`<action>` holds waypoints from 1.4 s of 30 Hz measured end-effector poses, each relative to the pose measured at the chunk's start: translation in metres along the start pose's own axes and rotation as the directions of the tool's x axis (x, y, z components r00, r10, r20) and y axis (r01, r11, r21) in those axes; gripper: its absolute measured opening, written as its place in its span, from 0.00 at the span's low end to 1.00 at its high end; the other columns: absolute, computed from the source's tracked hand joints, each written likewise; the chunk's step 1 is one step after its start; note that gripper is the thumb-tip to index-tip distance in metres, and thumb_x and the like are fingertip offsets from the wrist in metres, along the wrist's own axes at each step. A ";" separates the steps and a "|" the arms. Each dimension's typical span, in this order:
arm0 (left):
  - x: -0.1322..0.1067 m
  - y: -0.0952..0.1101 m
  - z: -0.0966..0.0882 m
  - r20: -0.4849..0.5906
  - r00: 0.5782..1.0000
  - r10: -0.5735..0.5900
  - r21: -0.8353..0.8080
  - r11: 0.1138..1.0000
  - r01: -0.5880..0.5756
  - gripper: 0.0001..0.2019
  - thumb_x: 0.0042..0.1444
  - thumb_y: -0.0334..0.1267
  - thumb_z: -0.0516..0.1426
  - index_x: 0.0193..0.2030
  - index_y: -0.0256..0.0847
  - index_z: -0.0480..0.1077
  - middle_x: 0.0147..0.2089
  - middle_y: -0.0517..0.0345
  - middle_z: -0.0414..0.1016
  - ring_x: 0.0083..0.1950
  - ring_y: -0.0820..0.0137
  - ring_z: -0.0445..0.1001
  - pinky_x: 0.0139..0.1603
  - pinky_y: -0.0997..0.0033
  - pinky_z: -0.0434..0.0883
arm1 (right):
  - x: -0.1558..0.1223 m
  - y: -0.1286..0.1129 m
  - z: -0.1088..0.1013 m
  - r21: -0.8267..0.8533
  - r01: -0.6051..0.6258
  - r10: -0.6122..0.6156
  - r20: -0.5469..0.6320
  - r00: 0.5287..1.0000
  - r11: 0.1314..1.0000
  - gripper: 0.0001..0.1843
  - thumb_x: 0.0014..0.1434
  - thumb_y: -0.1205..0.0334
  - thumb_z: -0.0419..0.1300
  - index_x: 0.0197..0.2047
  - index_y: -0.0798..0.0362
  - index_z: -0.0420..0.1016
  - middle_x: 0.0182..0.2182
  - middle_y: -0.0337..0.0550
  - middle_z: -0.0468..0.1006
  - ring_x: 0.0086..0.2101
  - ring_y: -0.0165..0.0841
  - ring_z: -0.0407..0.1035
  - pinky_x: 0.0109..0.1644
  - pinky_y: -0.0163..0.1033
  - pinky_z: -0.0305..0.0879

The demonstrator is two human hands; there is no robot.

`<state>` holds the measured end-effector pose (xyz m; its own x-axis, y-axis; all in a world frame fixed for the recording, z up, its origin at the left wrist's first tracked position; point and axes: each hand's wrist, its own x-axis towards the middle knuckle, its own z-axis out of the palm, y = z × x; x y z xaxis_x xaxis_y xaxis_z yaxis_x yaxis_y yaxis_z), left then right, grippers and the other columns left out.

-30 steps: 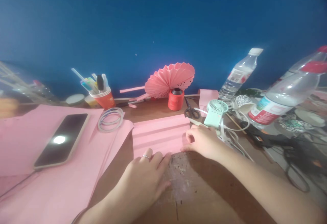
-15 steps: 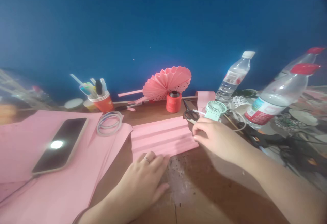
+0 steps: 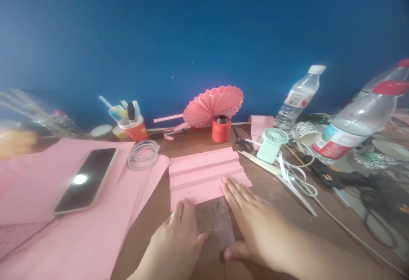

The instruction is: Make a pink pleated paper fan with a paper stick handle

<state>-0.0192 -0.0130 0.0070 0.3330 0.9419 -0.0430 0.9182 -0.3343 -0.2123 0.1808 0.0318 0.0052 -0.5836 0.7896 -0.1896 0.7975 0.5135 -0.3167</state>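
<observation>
A creased sheet of pink paper [image 3: 204, 171] lies on the brown table, with parallel folds running across it. My left hand [image 3: 177, 233] rests palm down at its near left corner, fingertips on the paper's edge and thumb stretched out over the table. At the near right part, my right hand [image 3: 252, 216] lies flat, its fingertips touching the sheet and its thumb apart. Neither hand grips anything. Behind the sheet stand a pleated pink paper fan [image 3: 214, 105] and a red, black-topped container [image 3: 221, 129].
Scissors [image 3: 243, 140], a mint handheld fan [image 3: 271, 146] and a black glue gun [image 3: 332, 175] lie right. Plastic bottles [image 3: 348, 131] stand beyond. At left are pink sheets [image 3: 96, 246], a phone [image 3: 86, 182], a coiled cable [image 3: 143, 155] and a cup of pens [image 3: 136, 129].
My right hand has moved from the paper's right edge to its near edge and spread flat. My left hand has shifted slightly left. The view has turned slightly left.
</observation>
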 end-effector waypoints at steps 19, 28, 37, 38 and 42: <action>-0.002 -0.016 -0.025 0.180 0.977 -0.111 0.178 0.981 0.078 0.15 0.51 0.22 0.47 0.30 0.35 0.75 0.30 0.46 0.72 0.32 0.60 0.73 0.28 0.63 0.70 | 0.005 0.004 -0.003 -0.478 -0.275 0.139 -0.299 0.944 0.834 0.51 0.34 0.26 0.53 0.43 0.67 0.76 0.40 0.67 0.75 0.47 0.59 0.64 0.58 0.57 0.42; 0.025 -0.027 -0.021 -0.124 0.984 0.128 -0.189 0.970 -0.150 0.07 0.55 0.32 0.52 0.40 0.42 0.67 0.41 0.55 0.67 0.42 0.64 0.66 0.40 0.64 0.67 | 0.003 -0.005 -0.020 -0.443 -0.223 0.038 -0.389 0.920 0.868 0.23 0.52 0.45 0.56 0.27 0.58 0.76 0.24 0.53 0.71 0.30 0.44 0.65 0.32 0.46 0.58; 0.039 -0.042 -0.006 -0.137 0.974 0.180 -0.265 0.941 -0.211 0.11 0.60 0.29 0.45 0.37 0.40 0.67 0.36 0.58 0.66 0.38 0.70 0.65 0.42 0.67 0.64 | 0.026 0.010 -0.012 -0.172 0.257 -0.303 -0.355 0.884 0.951 0.07 0.59 0.66 0.53 0.38 0.53 0.72 0.33 0.42 0.71 0.37 0.33 0.64 0.39 0.38 0.60; 0.039 -0.042 -0.005 -0.145 0.971 0.188 -0.240 0.946 -0.219 0.11 0.59 0.29 0.45 0.36 0.40 0.67 0.36 0.57 0.66 0.38 0.69 0.65 0.41 0.67 0.64 | 0.028 0.011 -0.011 -0.162 0.267 -0.309 -0.357 0.881 0.950 0.07 0.59 0.66 0.53 0.38 0.53 0.72 0.33 0.42 0.71 0.37 0.33 0.64 0.39 0.37 0.60; 0.040 -0.039 -0.001 -0.157 0.965 0.208 -0.169 0.957 -0.234 0.11 0.59 0.29 0.45 0.34 0.39 0.67 0.34 0.56 0.66 0.36 0.67 0.65 0.37 0.67 0.64 | 0.031 0.012 -0.008 -0.220 0.277 -0.342 -0.365 0.866 0.935 0.09 0.59 0.71 0.50 0.35 0.54 0.71 0.30 0.43 0.71 0.34 0.33 0.64 0.36 0.37 0.59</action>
<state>-0.0419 0.0374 0.0142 0.5463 0.8349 0.0673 0.8375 -0.5457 -0.0283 0.1737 0.0646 0.0028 -0.7223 0.6306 0.2839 0.6180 0.7728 -0.1443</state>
